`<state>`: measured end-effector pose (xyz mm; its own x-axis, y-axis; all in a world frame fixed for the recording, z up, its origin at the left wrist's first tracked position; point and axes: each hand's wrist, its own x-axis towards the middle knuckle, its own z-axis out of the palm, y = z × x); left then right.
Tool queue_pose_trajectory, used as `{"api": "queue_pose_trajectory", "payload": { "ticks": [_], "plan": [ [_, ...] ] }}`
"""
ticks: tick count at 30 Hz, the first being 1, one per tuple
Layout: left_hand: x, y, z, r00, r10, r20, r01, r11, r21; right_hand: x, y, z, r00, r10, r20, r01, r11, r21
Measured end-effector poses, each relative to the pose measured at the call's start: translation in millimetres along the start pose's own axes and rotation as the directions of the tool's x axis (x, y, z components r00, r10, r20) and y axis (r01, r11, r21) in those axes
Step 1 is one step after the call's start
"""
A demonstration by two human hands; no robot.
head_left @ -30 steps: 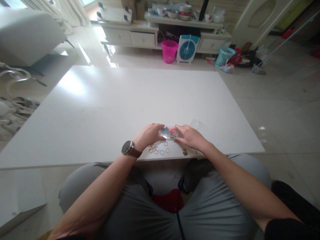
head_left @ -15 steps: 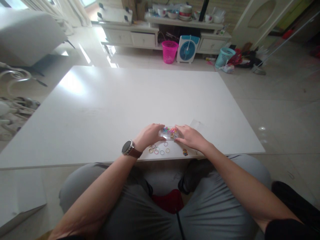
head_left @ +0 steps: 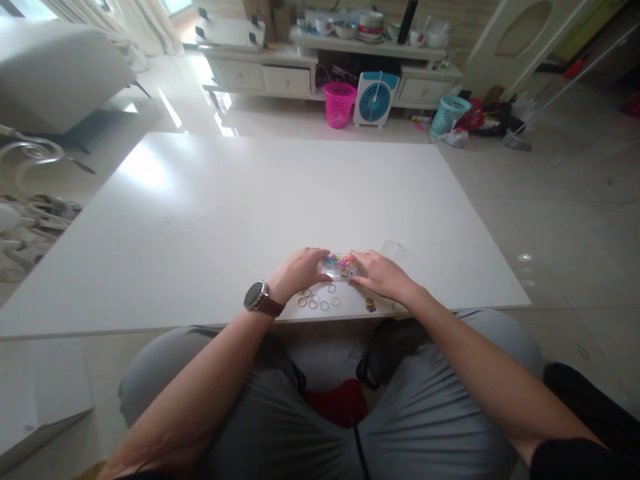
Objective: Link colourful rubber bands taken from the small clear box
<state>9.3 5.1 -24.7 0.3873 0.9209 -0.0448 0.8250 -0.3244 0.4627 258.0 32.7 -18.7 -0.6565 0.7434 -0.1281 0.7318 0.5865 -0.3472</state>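
Note:
A small clear plastic box [head_left: 332, 274] with compartments sits at the near side of the white table, gripped at its left end by my left hand [head_left: 301, 270] and at its right end by my right hand [head_left: 383, 275]. Colourful small pieces [head_left: 340, 260] fill its far compartments, and some ring-like items [head_left: 346, 272] lie in a near one. Several thin rings [head_left: 324, 305] in different colours are spread on the table just in front of the box. To their right lies a small yellow and blue cartoon figure [head_left: 370, 305].
A clear flat plastic piece [head_left: 397, 249], perhaps a lid, lies beyond my right hand. The white table [head_left: 280, 193] has its near edge by my knees. Past its far edge stand a pink basket [head_left: 339, 105] and a blue box fan [head_left: 376, 100].

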Motion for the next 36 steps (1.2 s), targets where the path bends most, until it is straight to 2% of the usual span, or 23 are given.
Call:
{"api": "queue_pose_trajectory", "payload": {
  "ticks": [19, 22, 25, 27, 31, 36],
  "plan": [
    [0, 4, -0.4, 1.000, -0.025, 0.009, 0.025, 1.000, -0.015, 0, 0, 0, 1.000, 0.005, 0.011, -0.005, 1.000, -0.001],
    [-1, 2, -8.3, 0.999, -0.037, 0.028, 0.038, 0.998, -0.045, 0, 1, -1, 1.000, 0.016, 0.020, -0.016, 1.000, 0.000],
    [-3, -7, -25.9, 0.998, -0.022, 0.056, 0.028, 0.995, -0.098, -1, 1, -2, 0.999, 0.026, 0.031, -0.026, 1.000, -0.004],
    [-6, -15, -38.8, 0.994, -0.081, 0.068, 0.086, 0.994, -0.067, -2, 1, -2, 0.999, 0.028, 0.031, -0.028, 1.000, -0.005],
    [-10, -20, -49.6, 0.947, -0.202, 0.251, 0.214, 0.977, -0.021, -3, 0, -2, 0.999, 0.031, 0.032, -0.031, 1.000, -0.003],
    [-8, -13, -37.1, 0.899, -0.234, 0.371, 0.246, 0.969, 0.015, -2, 1, -2, 0.999, 0.022, 0.029, -0.022, 1.000, -0.004]
  ]
}}
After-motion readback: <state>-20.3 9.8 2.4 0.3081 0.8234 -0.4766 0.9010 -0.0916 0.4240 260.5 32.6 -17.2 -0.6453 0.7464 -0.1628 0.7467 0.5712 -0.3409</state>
